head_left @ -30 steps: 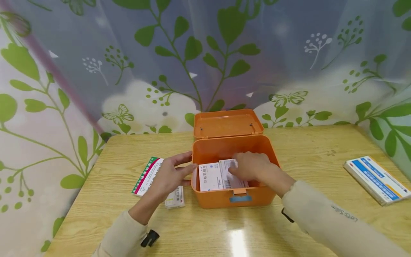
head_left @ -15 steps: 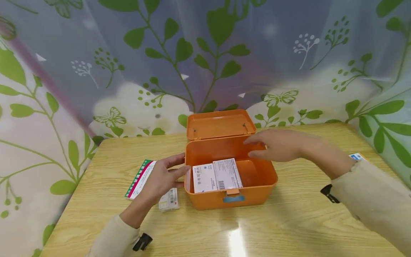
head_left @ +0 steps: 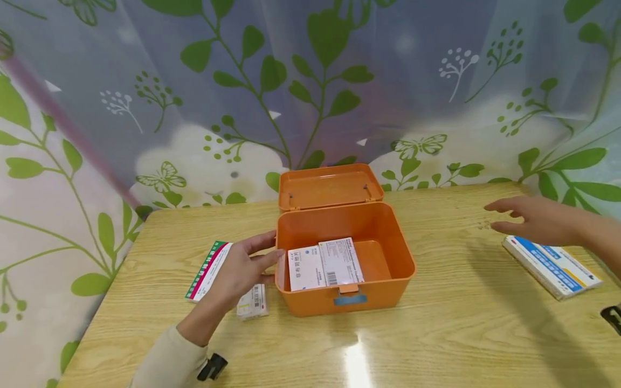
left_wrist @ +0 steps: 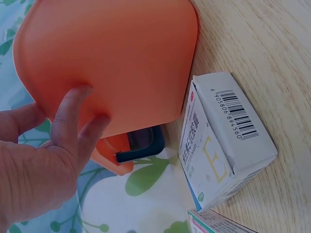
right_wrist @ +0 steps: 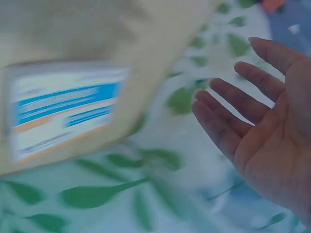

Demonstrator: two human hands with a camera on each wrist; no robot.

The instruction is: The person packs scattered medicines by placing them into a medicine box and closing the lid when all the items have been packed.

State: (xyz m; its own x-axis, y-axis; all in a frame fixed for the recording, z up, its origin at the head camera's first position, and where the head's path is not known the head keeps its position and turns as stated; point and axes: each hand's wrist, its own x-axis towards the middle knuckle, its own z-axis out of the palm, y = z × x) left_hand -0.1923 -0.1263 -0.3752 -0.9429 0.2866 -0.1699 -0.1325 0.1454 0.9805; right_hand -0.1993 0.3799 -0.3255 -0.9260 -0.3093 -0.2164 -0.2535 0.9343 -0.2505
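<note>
An orange lidded box (head_left: 373,293), its lid raised, stands mid-table with two white medicine boxes (head_left: 305,268) inside on its left. My left hand (head_left: 237,269) holds the orange box's left wall: in the left wrist view fingertips press the outer side while another digit passes behind the rim. Beside that hand, a small white medicine box (left_wrist: 238,126) rests on the table. Over at the right, my bare right hand (head_left: 543,218) hovers just behind a blue-and-white medicine box (head_left: 553,267). Its fingers (right_wrist: 243,99) are extended, and nothing lies in the palm.
A green, magenta and white medicine box (head_left: 208,269) lies at the left, partly behind the left hand. The open lid (head_left: 330,187) leans back near the patterned curtain (head_left: 402,81). Wooden tabletop (head_left: 436,334) extends between the orange box and the right-hand medicine box.
My right hand has risen out of the orange box and swung right, toward the blue-and-white medicine box. The left hand keeps its hold. The head view has shifted slightly.
</note>
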